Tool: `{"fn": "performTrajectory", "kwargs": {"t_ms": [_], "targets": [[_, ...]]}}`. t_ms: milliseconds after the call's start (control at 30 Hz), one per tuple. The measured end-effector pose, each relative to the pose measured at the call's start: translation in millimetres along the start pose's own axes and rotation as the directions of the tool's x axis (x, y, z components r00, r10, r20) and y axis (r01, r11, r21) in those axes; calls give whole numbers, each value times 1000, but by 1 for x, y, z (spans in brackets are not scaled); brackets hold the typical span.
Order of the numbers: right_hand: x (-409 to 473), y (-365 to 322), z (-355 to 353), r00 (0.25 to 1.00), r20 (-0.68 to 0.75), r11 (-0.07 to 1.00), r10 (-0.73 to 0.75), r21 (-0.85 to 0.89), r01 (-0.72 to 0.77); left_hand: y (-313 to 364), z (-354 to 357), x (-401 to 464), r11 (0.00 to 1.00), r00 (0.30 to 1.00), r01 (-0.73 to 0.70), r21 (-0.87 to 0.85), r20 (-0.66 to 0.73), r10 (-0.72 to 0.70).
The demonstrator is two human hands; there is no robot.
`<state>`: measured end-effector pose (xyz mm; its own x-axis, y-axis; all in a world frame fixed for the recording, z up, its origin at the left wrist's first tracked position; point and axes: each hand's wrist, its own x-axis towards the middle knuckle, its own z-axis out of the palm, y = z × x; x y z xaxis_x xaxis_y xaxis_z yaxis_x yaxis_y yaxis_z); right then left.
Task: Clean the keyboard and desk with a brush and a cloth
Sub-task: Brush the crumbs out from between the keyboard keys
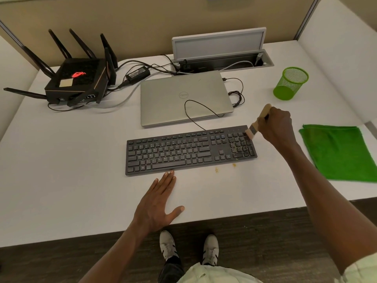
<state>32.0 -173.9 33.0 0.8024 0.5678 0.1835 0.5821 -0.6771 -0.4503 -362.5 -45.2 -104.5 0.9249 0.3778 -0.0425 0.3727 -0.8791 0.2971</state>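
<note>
The desk [61, 160] was not yet wiped; crumbs [216, 170] were seen just in front of the keyboard [183, 152]. The cloth [340, 152] was left folded at the right, untouched. Brushing was judged early. The brush [257, 123] was gripped by the right hand [275, 125], bristles on the numpad corner. The left hand [157, 203] was laid flat, fingertips at the keyboard's front edge. The green mesh cup [290, 83] appeared empty.
</note>
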Motion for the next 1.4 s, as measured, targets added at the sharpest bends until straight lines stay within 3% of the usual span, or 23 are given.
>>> {"fn": "performTrajectory", "kwargs": {"t_ms": [167, 400, 500, 700, 1033, 1233, 1400], "targets": [[3, 1, 5, 974, 91, 967, -205, 169, 188, 0, -1, 0, 1000, 1000, 8, -3, 2, -8], [6, 13, 5, 967, 73, 968, -245, 79, 240, -1, 0, 0, 1000, 1000, 10, -9, 7, -10], [7, -2, 3, 951, 52, 938, -304, 194, 288, -1, 0, 0, 1000, 1000, 3, -13, 5, -3], [-4, -24, 20, 906, 182, 887, -383, 347, 305, 0, 0, 0, 1000, 1000, 6, -2, -2, -6], [2, 9, 15, 918, 110, 924, -382, 62, 377, 0, 0, 0, 1000, 1000, 4, -7, -13, -4], [-2, -18, 20, 866, 102, 858, -489, 233, 458, -1, 0, 0, 1000, 1000, 3, -12, -8, -3], [3, 5, 20, 915, 118, 915, -387, 172, 365, 0, -1, 0, 1000, 1000, 3, -7, -9, -3]]}}
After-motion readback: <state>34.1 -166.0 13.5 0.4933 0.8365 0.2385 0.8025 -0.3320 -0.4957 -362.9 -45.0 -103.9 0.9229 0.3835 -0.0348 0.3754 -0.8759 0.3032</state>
